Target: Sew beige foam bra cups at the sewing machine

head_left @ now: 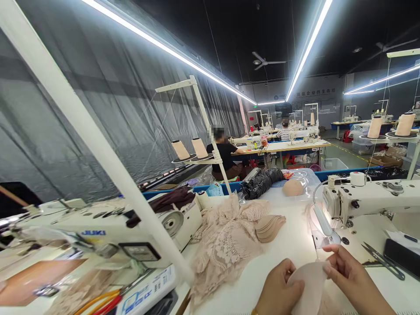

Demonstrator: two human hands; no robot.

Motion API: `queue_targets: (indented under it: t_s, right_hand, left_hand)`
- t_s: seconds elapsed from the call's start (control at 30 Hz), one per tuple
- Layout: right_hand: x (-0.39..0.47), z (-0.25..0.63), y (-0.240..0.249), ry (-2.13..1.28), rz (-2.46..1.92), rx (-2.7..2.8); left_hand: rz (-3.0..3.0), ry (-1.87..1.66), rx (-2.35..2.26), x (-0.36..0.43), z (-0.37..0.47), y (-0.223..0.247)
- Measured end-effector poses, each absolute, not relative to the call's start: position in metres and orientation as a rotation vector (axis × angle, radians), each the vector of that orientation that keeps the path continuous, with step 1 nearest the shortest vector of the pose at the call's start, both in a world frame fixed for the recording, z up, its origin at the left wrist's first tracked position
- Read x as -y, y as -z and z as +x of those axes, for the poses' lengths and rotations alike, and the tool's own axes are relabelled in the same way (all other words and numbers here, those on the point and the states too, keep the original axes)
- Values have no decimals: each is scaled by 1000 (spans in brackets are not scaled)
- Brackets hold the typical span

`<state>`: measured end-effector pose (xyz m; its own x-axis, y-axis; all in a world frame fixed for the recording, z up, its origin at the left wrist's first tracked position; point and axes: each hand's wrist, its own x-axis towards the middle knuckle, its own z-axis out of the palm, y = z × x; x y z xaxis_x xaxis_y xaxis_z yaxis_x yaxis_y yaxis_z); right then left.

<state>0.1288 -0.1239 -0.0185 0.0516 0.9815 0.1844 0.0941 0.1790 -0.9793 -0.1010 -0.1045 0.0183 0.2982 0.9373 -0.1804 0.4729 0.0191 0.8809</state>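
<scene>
1. Left hand (278, 286) pinches a pale beige, curved-edged fabric piece (309, 284) by its left side, thumb over the near face and fingers curled; right hand (352, 278) grips the upper right edge, thumb against the cloth and fingers bent above it.
2. That fabric piece is held up between both hands near the front of a white worktable (285, 253); just behind it stands the needle end of a white sewing machine (377, 197), brightly lit there.
3. Right of the hands, slim dark thread snips (383, 261) lie with their blades slightly parted; a black case (402, 256) sits just beside them.
4. Left of the hands, beige lace fabric (229, 245) is heaped in loose folds; a fanned stack of curved beige pieces (271, 227) lies against its right side.
5. Farther back, a rounded beige cup (293, 187) rests near a crumpled black plastic bundle (264, 181).
6. Two beige thread cones (180, 150) stand on a white thread stand (203, 109); to the left is a second machine marked JUKI (93, 233), with dark brown cloth (172, 198) draped near it.
7. Beyond, a person in a black top (226, 153) sits by another sewing table (278, 147); a grey curtain (131, 105) covers the left wall.
</scene>
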Motion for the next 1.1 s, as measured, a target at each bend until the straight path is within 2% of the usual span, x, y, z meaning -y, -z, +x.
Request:
queue_targets:
  t_s: [0.1,0.2,0.27,0.37,0.5,0.6,0.73,0.87,1.1]
  right_hand:
    - [128,132,14,-897,-1187,1460]
    - [135,136,1,-770,-1186,1668]
    - [138,140,-9,-681,-1166,1770]
    - [136,146,-18,-486,-1149,1770]
    - [120,149,-13,-100,-1057,1757]
    - [103,150,2,38,-977,1908]
    - [84,159,25,20,-968,2091]
    - [71,180,36,-72,-989,2268]
    - [66,208,23,-159,-1003,2407]
  left_hand:
    - [2025,-605,-1362,104,-100,-28]
    - [2378,-650,-1034,94,-99,-45]
    - [2420,-486,-816,82,-98,-56]
    - [2407,-223,-815,62,-96,-65]
    - [2587,-441,-1026,44,-99,-65]
    - [2729,-550,-1061,38,-105,-58]
    - [3129,-502,-969,36,-108,-28]
    - [3267,-456,-565,32,-84,0]
    - [3227,-314,-522,5,-29,0]
